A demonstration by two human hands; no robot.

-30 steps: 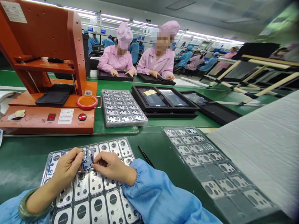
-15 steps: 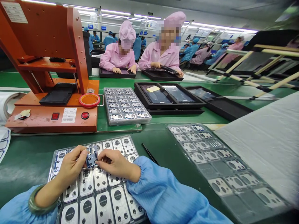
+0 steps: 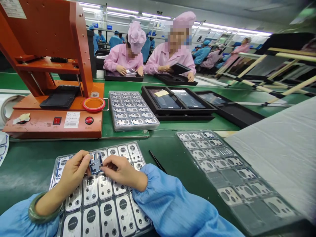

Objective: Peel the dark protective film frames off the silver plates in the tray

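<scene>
Between my two hands is a small metal plate [image 3: 95, 164] with blue edging and round holes, tilted up above the tray. My left hand [image 3: 76, 169] pinches its left edge between thumb and fingers. At its lower right edge, the fingertips of my right hand [image 3: 120, 169] close on the plate. Beneath them lies a clear plastic tray [image 3: 138, 144] filled with rows of silver metal plates [image 3: 108, 210], each with a dark round spot and smaller holes. My wrists and sleeves cover part of this tray.
Right of the tray lies a pair of black tweezers [image 3: 157, 162]. Another tray [image 3: 217, 177], partly filled with plates, is farther right. Behind stand an orange press [image 3: 56, 125], stacked trays of plates [image 3: 134, 110] and black boxes [image 3: 177, 102] with screens. Two co-workers in pink sit opposite.
My hands stay on the plate, which now faces the camera slightly more. Across the bench, one co-worker has tilted up a dark panel. The view has shifted slightly.
</scene>
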